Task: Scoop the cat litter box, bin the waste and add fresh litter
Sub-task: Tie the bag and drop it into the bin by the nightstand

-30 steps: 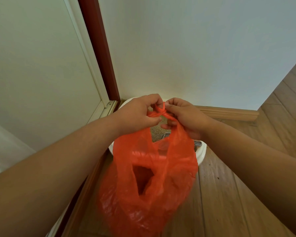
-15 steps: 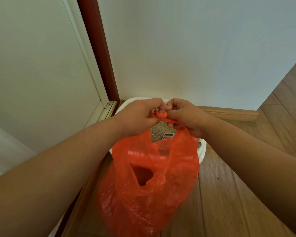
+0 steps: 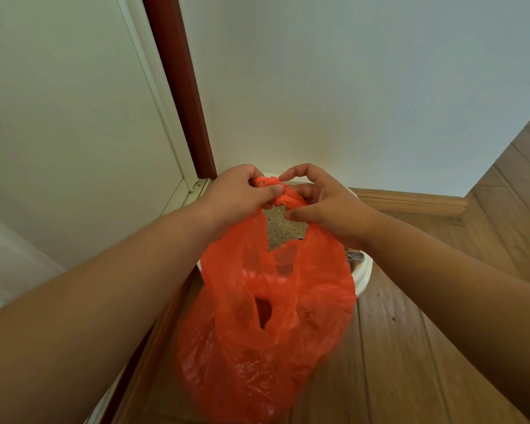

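Two hands knot the bag's (image 3: 266,325) handles (image 3: 271,185): left hand (image 3: 242,197) pinches the twist, right hand (image 3: 322,203) curls loosely beside; cinching tight should seal the waste.

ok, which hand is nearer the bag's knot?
Left. The left hand grips the twisted handles at the knot of the bag; the right hand sits just beside it, fingertip touching, fingers loosely curled.
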A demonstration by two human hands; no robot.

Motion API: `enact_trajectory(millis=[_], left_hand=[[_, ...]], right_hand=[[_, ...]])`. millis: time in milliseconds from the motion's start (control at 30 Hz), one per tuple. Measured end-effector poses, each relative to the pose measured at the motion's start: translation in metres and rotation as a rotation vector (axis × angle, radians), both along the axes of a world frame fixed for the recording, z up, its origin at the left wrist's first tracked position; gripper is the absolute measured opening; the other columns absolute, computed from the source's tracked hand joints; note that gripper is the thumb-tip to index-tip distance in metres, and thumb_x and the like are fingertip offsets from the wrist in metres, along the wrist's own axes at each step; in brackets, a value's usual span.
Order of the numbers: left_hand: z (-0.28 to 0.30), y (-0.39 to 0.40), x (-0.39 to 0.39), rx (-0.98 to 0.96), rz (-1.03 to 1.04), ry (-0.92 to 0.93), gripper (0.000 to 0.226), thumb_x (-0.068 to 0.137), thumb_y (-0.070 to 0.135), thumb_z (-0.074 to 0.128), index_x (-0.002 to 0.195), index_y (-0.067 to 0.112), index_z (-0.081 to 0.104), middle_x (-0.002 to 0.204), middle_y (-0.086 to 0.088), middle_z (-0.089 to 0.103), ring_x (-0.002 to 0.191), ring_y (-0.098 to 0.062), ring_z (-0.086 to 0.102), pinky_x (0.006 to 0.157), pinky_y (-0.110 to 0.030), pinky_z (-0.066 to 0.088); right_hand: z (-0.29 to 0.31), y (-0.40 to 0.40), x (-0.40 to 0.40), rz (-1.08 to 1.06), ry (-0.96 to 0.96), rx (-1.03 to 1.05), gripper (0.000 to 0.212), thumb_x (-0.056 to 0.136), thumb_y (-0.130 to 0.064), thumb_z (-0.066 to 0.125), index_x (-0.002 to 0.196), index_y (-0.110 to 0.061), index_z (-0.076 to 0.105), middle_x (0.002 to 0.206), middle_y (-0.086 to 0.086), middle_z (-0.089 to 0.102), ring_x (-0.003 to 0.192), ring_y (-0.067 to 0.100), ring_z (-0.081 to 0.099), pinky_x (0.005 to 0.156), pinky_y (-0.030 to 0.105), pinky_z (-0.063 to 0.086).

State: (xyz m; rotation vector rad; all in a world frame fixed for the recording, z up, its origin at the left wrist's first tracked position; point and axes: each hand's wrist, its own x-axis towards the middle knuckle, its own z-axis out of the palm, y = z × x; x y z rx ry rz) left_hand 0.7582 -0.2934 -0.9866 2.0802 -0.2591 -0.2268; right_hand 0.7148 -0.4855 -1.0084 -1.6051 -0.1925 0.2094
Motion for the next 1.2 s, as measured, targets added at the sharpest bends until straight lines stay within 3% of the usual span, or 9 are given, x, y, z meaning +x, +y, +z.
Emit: enact_trajectory(millis=[133, 233, 367, 500, 633, 800, 1000, 1100, 1200], left_hand=[[0.008, 0.001, -0.005, -0.14, -0.018, 0.287, 0.028, 0.086, 0.029, 0.082, 0.101, 0.01, 0.069, 0.078, -0.003, 0.076, 0.064, -0.009, 0.071, 0.055, -0.021, 0.051], [0.011, 0.004, -0.005, -0.265, -0.066, 0.451, 0.012, 0.09, 0.019, 0.077, 0.086, 0.009, 0.071, 0.072, -0.006, 0.072, 0.06, -0.012, 0.067, 0.057, -0.022, 0.054], [0.012, 0.005, -0.006, -0.255, -0.095, 0.495, 0.019, 0.093, 0.011, 0.067, 0.074, 0.012, 0.072, 0.071, -0.006, 0.069, 0.061, -0.011, 0.064, 0.05, -0.02, 0.05], [0.011, 0.005, -0.007, -0.306, -0.033, 0.528, 0.016, 0.093, 0.021, 0.056, 0.09, 0.009, 0.065, 0.081, -0.006, 0.065, 0.075, -0.015, 0.062, 0.062, -0.027, 0.052], [0.007, 0.002, -0.004, -0.318, 0.004, 0.517, 0.02, 0.101, 0.023, 0.06, 0.093, 0.008, 0.071, 0.079, -0.005, 0.068, 0.076, -0.014, 0.066, 0.063, -0.028, 0.055], [0.003, -0.003, -0.004, -0.335, -0.022, 0.497, 0.017, 0.1, 0.018, 0.063, 0.091, 0.008, 0.072, 0.075, -0.007, 0.07, 0.065, -0.01, 0.065, 0.068, -0.025, 0.055], [0.003, -0.005, -0.005, -0.334, -0.003, 0.488, 0.019, 0.099, 0.019, 0.066, 0.084, 0.009, 0.071, 0.069, -0.005, 0.068, 0.061, -0.009, 0.063, 0.065, -0.024, 0.054], [0.002, -0.005, -0.003, -0.421, 0.073, 0.518, 0.02, 0.103, 0.019, 0.059, 0.1, 0.004, 0.072, 0.077, -0.009, 0.071, 0.065, -0.012, 0.069, 0.067, -0.025, 0.059], [0.0, -0.006, -0.003, -0.518, 0.119, 0.597, 0.025, 0.106, 0.021, 0.054, 0.111, 0.002, 0.069, 0.08, -0.01, 0.074, 0.071, -0.018, 0.073, 0.079, -0.032, 0.061]], right_hand=[[-0.002, 0.002, -0.003, -0.021, -0.142, -0.054, 0.043, 0.082, 0.008, 0.078, 0.117, -0.006, 0.058, 0.098, 0.012, 0.077, 0.095, 0.024, 0.076, 0.089, 0.029, 0.055], [-0.001, 0.003, -0.005, -0.06, -0.245, -0.184, 0.038, 0.081, -0.001, 0.083, 0.113, -0.006, 0.062, 0.081, -0.008, 0.075, 0.081, 0.005, 0.072, 0.078, 0.016, 0.052], [-0.005, 0.003, -0.004, -0.093, -0.296, -0.24, 0.03, 0.082, -0.009, 0.084, 0.109, -0.017, 0.071, 0.095, 0.0, 0.078, 0.092, 0.014, 0.075, 0.087, 0.026, 0.057], [-0.006, -0.001, 0.001, -0.126, -0.253, -0.348, 0.009, 0.095, -0.018, 0.072, 0.101, -0.012, 0.075, 0.088, 0.002, 0.079, 0.087, 0.016, 0.076, 0.087, 0.034, 0.059], [-0.007, -0.004, 0.002, -0.158, -0.306, -0.46, 0.012, 0.094, -0.032, 0.072, 0.099, -0.023, 0.077, 0.1, 0.0, 0.074, 0.096, 0.019, 0.069, 0.088, 0.034, 0.055], [-0.007, 0.0, -0.004, -0.174, -0.455, -0.398, 0.017, 0.093, -0.021, 0.074, 0.109, -0.019, 0.068, 0.088, 0.005, 0.073, 0.083, 0.029, 0.07, 0.079, 0.051, 0.056], [-0.007, 0.0, -0.006, -0.124, -0.605, -0.535, 0.018, 0.095, -0.011, 0.07, 0.109, -0.022, 0.074, 0.093, -0.006, 0.072, 0.084, 0.009, 0.065, 0.076, 0.018, 0.048], [-0.009, 0.0, -0.005, -0.121, -0.71, -0.58, 0.026, 0.096, -0.01, 0.069, 0.116, -0.026, 0.073, 0.105, -0.001, 0.071, 0.1, 0.01, 0.065, 0.086, 0.017, 0.048], [-0.01, 0.0, -0.005, -0.139, -0.763, -0.612, 0.028, 0.099, -0.011, 0.065, 0.124, -0.019, 0.072, 0.101, -0.002, 0.07, 0.096, 0.006, 0.063, 0.086, 0.015, 0.046]])
